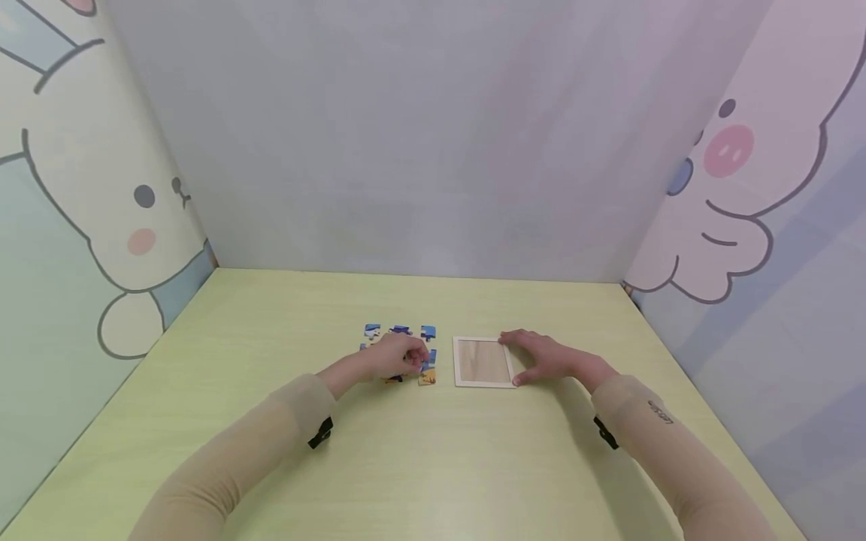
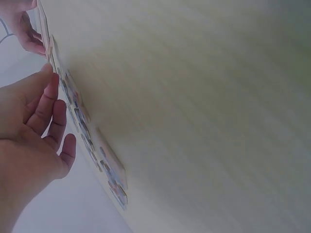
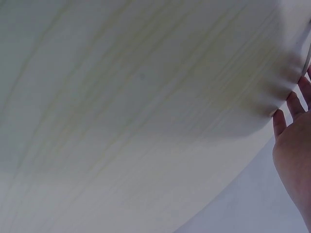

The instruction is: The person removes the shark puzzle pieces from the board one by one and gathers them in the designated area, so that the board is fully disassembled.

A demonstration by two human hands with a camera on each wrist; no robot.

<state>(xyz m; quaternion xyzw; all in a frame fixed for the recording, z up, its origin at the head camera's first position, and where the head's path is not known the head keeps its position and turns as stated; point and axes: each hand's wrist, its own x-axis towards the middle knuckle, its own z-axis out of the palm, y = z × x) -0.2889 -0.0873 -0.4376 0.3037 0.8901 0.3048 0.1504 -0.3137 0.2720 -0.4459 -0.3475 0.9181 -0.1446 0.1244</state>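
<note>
Loose jigsaw puzzle pieces [image 1: 428, 332], printed in blue, white and orange, lie in a group on the table. My left hand [image 1: 394, 356] reaches over them and hides some. In the left wrist view, the left hand's [image 2: 36, 121] thumb and forefinger meet in a pinch, with a thin piece edge at their tips; the other fingers are loosely bent. Right of the pieces lies a square wooden puzzle tray [image 1: 482, 340] with a pale rim and bare base. My right hand [image 1: 546, 357] holds its right side, thumb at the near corner and fingers at the far corner.
The pale yellow-green table [image 1: 433, 466] reaches back to a grey curtain [image 1: 406, 150]. Cartoon-printed cloths hang at both sides. A black strap [image 1: 321, 433] shows at the left wrist, another [image 1: 605, 433] at the right.
</note>
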